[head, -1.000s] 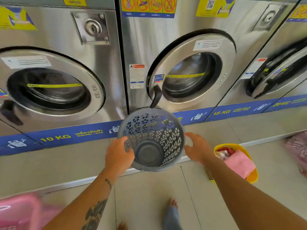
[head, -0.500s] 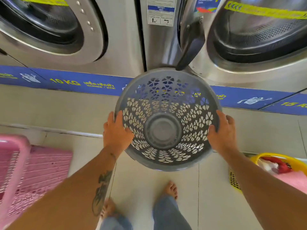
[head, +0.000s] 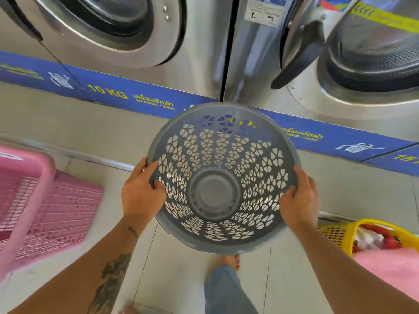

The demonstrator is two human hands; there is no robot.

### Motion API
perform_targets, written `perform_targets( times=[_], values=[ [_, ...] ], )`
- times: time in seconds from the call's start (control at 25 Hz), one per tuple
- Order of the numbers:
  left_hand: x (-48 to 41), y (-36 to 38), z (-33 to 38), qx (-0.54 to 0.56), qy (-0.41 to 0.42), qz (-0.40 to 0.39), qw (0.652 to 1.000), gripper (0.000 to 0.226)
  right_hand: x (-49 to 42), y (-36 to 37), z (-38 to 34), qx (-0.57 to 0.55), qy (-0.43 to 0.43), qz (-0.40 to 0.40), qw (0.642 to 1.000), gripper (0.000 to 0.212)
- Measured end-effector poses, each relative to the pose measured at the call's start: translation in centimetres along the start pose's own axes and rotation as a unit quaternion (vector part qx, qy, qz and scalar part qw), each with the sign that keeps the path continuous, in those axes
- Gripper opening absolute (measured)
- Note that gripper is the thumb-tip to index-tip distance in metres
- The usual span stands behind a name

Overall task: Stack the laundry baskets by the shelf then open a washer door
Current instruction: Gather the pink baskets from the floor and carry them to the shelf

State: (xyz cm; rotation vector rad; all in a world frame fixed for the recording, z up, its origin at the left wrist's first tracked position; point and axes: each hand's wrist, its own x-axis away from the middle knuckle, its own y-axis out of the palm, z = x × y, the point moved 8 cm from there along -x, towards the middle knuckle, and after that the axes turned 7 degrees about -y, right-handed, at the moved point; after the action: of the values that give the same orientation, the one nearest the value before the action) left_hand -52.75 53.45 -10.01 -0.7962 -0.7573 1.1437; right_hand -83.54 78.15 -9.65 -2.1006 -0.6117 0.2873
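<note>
A round grey laundry basket with flower-shaped holes is held in front of me, empty, its opening facing up at the camera. My left hand grips its left rim and my right hand grips its right rim. A pink rectangular basket stands on the floor at the left. A yellow basket with red and pink clothes sits at the lower right. Two steel washers face me: the left washer door is shut, the right washer door with its black handle stands ajar.
A blue strip marked 10 KG runs along the washers' base above a raised tiled step. My bare feet and a jeans leg show on the tiled floor below the grey basket.
The view has tilted down and closer to the washers. Both hands have closed on the grey basket's rim, and the basket now sits lower and nearer to me.
</note>
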Motion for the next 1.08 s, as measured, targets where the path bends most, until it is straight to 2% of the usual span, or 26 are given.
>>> perform_targets(
  times=[0.2,0.4,0.56,0.64,0.84,1.08],
  values=[
    [3.3,-7.3,-8.9,-0.005,-0.031,-0.023,0.999,0.054,8.1,2.7,-7.0,-0.009,-0.016,-0.022,1.0,0.056],
    [5.1,-10.6,-19.7,0.053,-0.099,-0.126,0.986,0.059,16.3,7.0,-12.4,0.001,-0.018,-0.029,0.999,0.062],
    [5.8,-12.2,-26.4,0.03,-0.11,-0.125,0.986,0.06,21.7,11.8,-13.5,-0.005,0.015,-0.086,0.996,0.062],
    [6.2,-12.2,-29.1,0.024,-0.117,-0.124,0.985,0.062,23.9,13.9,-13.7,-0.032,0.031,-0.128,0.991,0.057],
    [5.4,-9.9,-31.5,-0.011,-0.088,-0.103,0.991,0.063,26.0,19.9,-10.8,-0.063,0.09,-0.217,0.97,0.06],
    [6.7,-3.4,-35.8,0.015,-0.158,-0.217,0.963,0.073,27.6,22.6,-7.2,-0.07,0.115,-0.216,0.967,0.056]
  ],
)
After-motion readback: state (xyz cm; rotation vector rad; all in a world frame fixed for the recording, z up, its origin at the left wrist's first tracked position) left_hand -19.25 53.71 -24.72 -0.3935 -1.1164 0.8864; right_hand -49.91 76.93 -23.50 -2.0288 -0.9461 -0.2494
